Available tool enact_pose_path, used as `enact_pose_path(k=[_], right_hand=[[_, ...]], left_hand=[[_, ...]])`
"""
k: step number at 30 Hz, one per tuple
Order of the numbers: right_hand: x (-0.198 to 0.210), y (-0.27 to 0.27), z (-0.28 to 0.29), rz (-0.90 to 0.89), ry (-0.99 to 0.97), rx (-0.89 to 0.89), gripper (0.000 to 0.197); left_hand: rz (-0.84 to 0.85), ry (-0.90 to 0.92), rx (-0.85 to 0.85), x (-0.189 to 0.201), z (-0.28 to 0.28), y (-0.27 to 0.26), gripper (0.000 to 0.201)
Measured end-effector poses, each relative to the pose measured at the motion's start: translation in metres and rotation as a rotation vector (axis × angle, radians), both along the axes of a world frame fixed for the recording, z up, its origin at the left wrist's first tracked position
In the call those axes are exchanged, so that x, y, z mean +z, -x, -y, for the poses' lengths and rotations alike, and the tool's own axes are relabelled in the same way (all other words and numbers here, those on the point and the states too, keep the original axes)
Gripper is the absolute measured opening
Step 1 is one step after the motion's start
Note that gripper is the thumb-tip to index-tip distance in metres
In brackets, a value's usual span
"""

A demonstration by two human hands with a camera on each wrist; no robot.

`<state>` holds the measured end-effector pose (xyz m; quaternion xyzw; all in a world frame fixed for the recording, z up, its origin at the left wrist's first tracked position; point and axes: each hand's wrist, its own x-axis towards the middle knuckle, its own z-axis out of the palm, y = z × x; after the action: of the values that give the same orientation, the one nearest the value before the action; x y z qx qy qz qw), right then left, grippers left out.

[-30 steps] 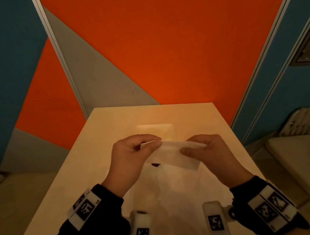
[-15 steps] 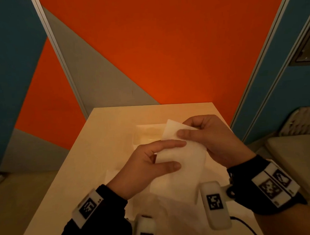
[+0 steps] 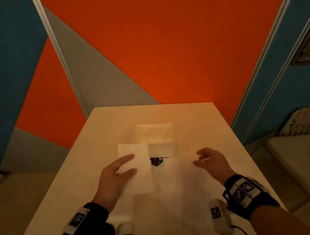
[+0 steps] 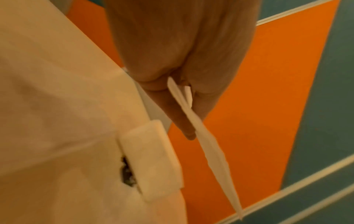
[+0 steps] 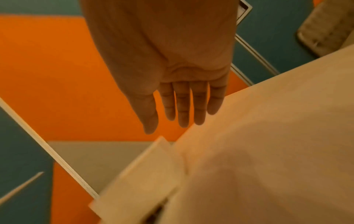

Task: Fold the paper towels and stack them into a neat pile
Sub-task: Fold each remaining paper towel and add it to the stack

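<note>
My left hand (image 3: 133, 163) pinches a folded white paper towel (image 3: 136, 164) between thumb and fingers, just above the table. The left wrist view shows this towel (image 4: 208, 151) edge-on, thin and flat, running out past my fingertips (image 4: 188, 134). A thick white pile of folded towels (image 3: 162, 150) lies right of it at mid-table, also visible as the pile (image 4: 153, 159). My right hand (image 3: 196, 157) hovers to the right of the pile, empty. Its fingers (image 5: 182, 112) are straight. Loose unfolded towels (image 3: 175, 196) cover the near part of the table.
The beige table (image 3: 107, 137) ends at an orange and grey wall. A clear plastic box (image 3: 154, 133) stands just behind the pile. A small dark printed patch (image 3: 156, 161) shows at the pile's near edge. A pale chair (image 3: 298, 157) is at the right.
Both hands held and folded the towel before. Now my right hand has let go and moved right, while my left hand has lowered the folded towel to the left of the pile.
</note>
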<state>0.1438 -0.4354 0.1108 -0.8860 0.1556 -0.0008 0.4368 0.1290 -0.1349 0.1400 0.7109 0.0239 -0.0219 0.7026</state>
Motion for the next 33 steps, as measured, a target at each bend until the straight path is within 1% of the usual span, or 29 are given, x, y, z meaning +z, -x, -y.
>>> enact_pose_path(k=[1,3,4,5,7,10,12,14,19,22,23,24,26,27,29,31,32,33], right_hand=[[-0.014,0.003,0.004,-0.093,0.109,0.062,0.042],[-0.035,0.011,0.01,-0.284,0.325,0.244,0.069],[-0.043,0.015,0.012,-0.352,0.416,0.338,0.08],[-0.047,0.019,0.013,-0.39,0.488,0.414,0.086],[-0.051,0.024,0.015,-0.399,0.577,0.491,0.091],[-0.046,0.024,0.018,-0.391,0.658,0.555,0.091],[-0.043,0.021,0.02,-0.387,0.698,0.595,0.088],[-0.038,0.02,0.023,-0.383,0.73,0.636,0.082],[-0.021,0.018,0.022,-0.297,0.803,0.675,0.055],[-0.014,0.013,0.02,-0.247,0.911,0.712,0.043],[-0.012,0.011,0.02,-0.235,0.945,0.723,0.04],[-0.009,0.009,0.02,-0.226,0.972,0.735,0.036],[-0.003,0.004,0.019,-0.224,1.031,0.764,0.024],[0.0,0.001,0.018,-0.236,1.056,0.78,0.02],[0.005,-0.003,0.017,-0.281,1.098,0.82,0.017],[0.013,-0.007,0.016,-0.323,1.101,0.828,0.013],[0.018,-0.01,0.014,-0.324,1.075,0.814,0.009],[0.024,-0.012,0.013,-0.312,1.034,0.792,0.01]], left_hand=[[-0.026,-0.046,0.023,-0.01,-0.007,0.0,0.036],[-0.098,-0.126,0.046,-0.03,-0.021,0.001,0.035],[-0.137,-0.17,0.047,-0.04,-0.028,0.0,0.034],[-0.166,-0.234,0.04,-0.05,-0.035,-0.001,0.034],[-0.189,-0.374,0.011,-0.067,-0.048,-0.001,0.036],[-0.194,-0.479,-0.021,-0.08,-0.059,0.0,0.043],[-0.173,-0.523,-0.024,-0.084,-0.061,-0.001,0.047],[-0.153,-0.549,-0.033,-0.085,-0.062,-0.004,0.045],[-0.076,-0.621,-0.061,-0.09,-0.065,-0.013,0.05],[-0.04,-0.682,-0.09,-0.092,-0.066,-0.016,0.053],[-0.034,-0.755,-0.106,-0.092,-0.065,-0.016,0.051],[-0.011,-0.872,-0.115,-0.091,-0.064,-0.016,0.051],[0.06,-1.134,-0.133,-0.091,-0.062,-0.015,0.063],[0.09,-1.222,-0.161,-0.092,-0.061,-0.015,0.069],[0.197,-1.318,-0.232,-0.096,-0.059,-0.015,0.073],[0.257,-1.287,-0.319,-0.096,-0.053,-0.013,0.066],[0.243,-1.255,-0.36,-0.097,-0.051,-0.012,0.062],[0.197,-1.223,-0.389,-0.097,-0.05,-0.01,0.059]])
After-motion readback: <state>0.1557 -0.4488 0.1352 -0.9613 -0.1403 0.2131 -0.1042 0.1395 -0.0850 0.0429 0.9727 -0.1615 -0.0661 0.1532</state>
